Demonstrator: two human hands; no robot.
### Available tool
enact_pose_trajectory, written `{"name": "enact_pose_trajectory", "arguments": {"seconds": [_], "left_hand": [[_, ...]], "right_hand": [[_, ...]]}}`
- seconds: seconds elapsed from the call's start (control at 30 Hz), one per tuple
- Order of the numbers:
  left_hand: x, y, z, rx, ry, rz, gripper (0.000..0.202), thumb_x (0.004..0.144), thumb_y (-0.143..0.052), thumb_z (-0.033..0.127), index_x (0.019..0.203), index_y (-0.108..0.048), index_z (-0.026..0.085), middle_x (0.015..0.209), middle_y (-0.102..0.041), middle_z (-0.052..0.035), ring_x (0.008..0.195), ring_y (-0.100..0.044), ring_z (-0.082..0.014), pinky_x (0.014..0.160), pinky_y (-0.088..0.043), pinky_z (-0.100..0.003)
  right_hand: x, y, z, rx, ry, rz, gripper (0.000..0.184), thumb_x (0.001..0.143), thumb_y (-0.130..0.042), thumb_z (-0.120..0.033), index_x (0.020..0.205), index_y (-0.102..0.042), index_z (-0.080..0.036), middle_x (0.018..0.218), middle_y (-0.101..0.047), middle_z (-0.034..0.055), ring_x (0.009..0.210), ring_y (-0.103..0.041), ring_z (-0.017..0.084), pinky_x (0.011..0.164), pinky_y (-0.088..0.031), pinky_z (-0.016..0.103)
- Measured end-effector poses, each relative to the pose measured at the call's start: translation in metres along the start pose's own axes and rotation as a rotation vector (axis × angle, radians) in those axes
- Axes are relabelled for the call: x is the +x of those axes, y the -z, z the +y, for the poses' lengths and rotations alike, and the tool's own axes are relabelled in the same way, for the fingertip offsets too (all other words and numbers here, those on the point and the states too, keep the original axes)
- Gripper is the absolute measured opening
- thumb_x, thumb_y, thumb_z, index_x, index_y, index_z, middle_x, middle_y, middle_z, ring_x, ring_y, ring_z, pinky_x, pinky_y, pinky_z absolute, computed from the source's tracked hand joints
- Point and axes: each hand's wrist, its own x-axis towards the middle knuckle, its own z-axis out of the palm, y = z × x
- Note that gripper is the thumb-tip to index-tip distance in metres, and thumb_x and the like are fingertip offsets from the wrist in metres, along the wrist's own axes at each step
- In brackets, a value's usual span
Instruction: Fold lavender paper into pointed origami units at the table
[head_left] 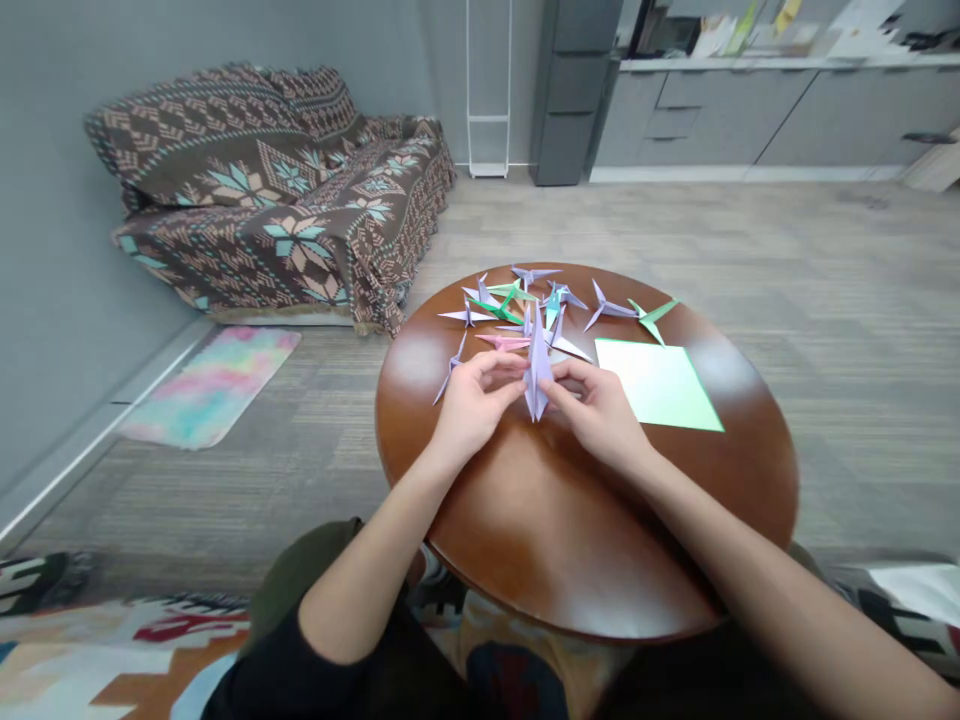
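A lilac folded paper piece (537,375), narrow and pointed at the top, is held upright over the round table. My left hand (480,395) pinches its left side between thumb and fingers. On its right side my right hand (592,400) pinches it the same way. Just beyond the hands lie several folded paper cranes in lilac, green, pink and teal, among them a pink one (504,342) and a dark green one (510,302). A light green-edged stack of square paper (660,384) rests to the right of my right hand.
The brown round table (570,540) has a glossy top. A green crane (652,318) lies near its far right edge. Beyond the table stand a sofa with a patterned cover (300,210), a pastel mat (214,385) and grey cabinets (735,115).
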Motion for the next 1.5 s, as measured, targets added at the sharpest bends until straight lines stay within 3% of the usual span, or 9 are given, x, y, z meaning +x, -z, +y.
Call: {"name": "enact_pose_trajectory", "arguments": {"seconds": [0.37,0.57,0.77,1.07,1.17,1.23,1.3,1.4,1.5], "left_hand": [[-0.003,-0.005,0.003,-0.198,0.202,-0.057,0.042,0.060,-0.096,0.026,0.092,-0.072,0.013,0.087,-0.077,-0.0050,0.076,-0.071,-0.0149,0.080,-0.060,-0.030],[-0.005,-0.007,0.005,-0.176,0.222,-0.037,0.039,0.062,-0.096,0.032,0.085,-0.072,0.012,0.082,-0.077,-0.0053,0.071,-0.072,-0.0145,0.073,-0.061,-0.028],[-0.004,-0.006,0.005,-0.148,0.178,0.026,0.035,0.066,-0.094,0.032,0.085,-0.072,0.013,0.079,-0.077,-0.0037,0.073,-0.072,-0.0137,0.077,-0.060,-0.026],[-0.008,-0.009,0.009,-0.256,0.321,0.004,0.037,0.064,-0.094,0.032,0.079,-0.066,0.013,0.085,-0.076,-0.0039,0.079,-0.072,-0.0146,0.084,-0.061,-0.032],[-0.005,-0.003,0.008,-0.125,0.215,0.058,0.049,0.065,-0.094,0.032,0.103,-0.067,0.016,0.105,-0.076,-0.0074,0.094,-0.073,-0.0185,0.087,-0.060,-0.032],[-0.001,0.002,0.009,-0.020,0.027,0.154,0.078,0.061,-0.096,0.026,0.129,-0.057,0.025,0.123,-0.071,-0.0080,0.107,-0.072,-0.0204,0.093,-0.058,-0.031],[0.002,0.008,0.012,-0.012,-0.087,0.118,0.098,0.062,-0.095,0.022,0.145,-0.044,0.034,0.131,-0.066,-0.0082,0.114,-0.071,-0.0218,0.098,-0.057,-0.033],[0.004,0.012,0.017,-0.055,-0.110,-0.041,0.081,0.071,-0.091,0.025,0.141,-0.051,0.032,0.125,-0.070,-0.0078,0.119,-0.070,-0.0233,0.101,-0.057,-0.034],[0.003,0.011,0.019,-0.031,-0.109,-0.133,0.041,0.077,-0.086,0.027,0.115,-0.070,0.021,0.123,-0.073,-0.0098,0.121,-0.069,-0.0249,0.105,-0.055,-0.036]], "right_hand": [[0.001,0.000,-0.004,0.010,0.000,0.003,0.041,0.082,-0.080,-0.057,0.082,-0.067,-0.018,0.073,-0.072,0.0025,0.067,-0.070,0.018,0.065,-0.058,0.032],[0.000,-0.002,-0.003,0.088,0.049,0.075,0.042,0.082,-0.083,-0.051,0.095,-0.052,-0.024,0.085,-0.071,-0.0010,0.063,-0.069,0.015,0.059,-0.057,0.029],[-0.005,-0.002,-0.002,-0.085,0.083,-0.040,0.030,0.090,-0.075,-0.049,0.089,-0.065,-0.020,0.100,-0.069,0.0069,0.089,-0.073,0.022,0.074,-0.064,0.036],[-0.003,0.001,0.004,-0.136,0.150,0.013,0.026,0.090,-0.076,-0.046,0.090,-0.068,-0.021,0.103,-0.068,0.0077,0.094,-0.070,0.024,0.075,-0.065,0.038],[-0.002,0.003,0.002,-0.186,0.165,0.033,0.020,0.092,-0.073,-0.041,0.089,-0.069,-0.021,0.099,-0.069,0.0070,0.087,-0.068,0.022,0.071,-0.062,0.036],[-0.001,0.005,-0.002,-0.223,0.154,0.034,0.020,0.092,-0.073,-0.040,0.087,-0.069,-0.021,0.093,-0.070,0.0062,0.080,-0.066,0.020,0.067,-0.059,0.035],[0.000,0.006,-0.005,-0.241,0.147,0.026,0.020,0.091,-0.072,-0.039,0.085,-0.068,-0.020,0.090,-0.071,0.0053,0.077,-0.065,0.019,0.065,-0.056,0.033],[0.000,0.006,-0.008,-0.197,0.177,0.042,0.019,0.091,-0.072,-0.038,0.085,-0.067,-0.021,0.090,-0.071,0.0043,0.078,-0.066,0.019,0.069,-0.056,0.032],[-0.001,0.004,-0.008,-0.158,0.229,0.060,0.016,0.091,-0.074,-0.036,0.086,-0.068,-0.022,0.091,-0.072,0.0041,0.084,-0.068,0.020,0.076,-0.057,0.034]]}}
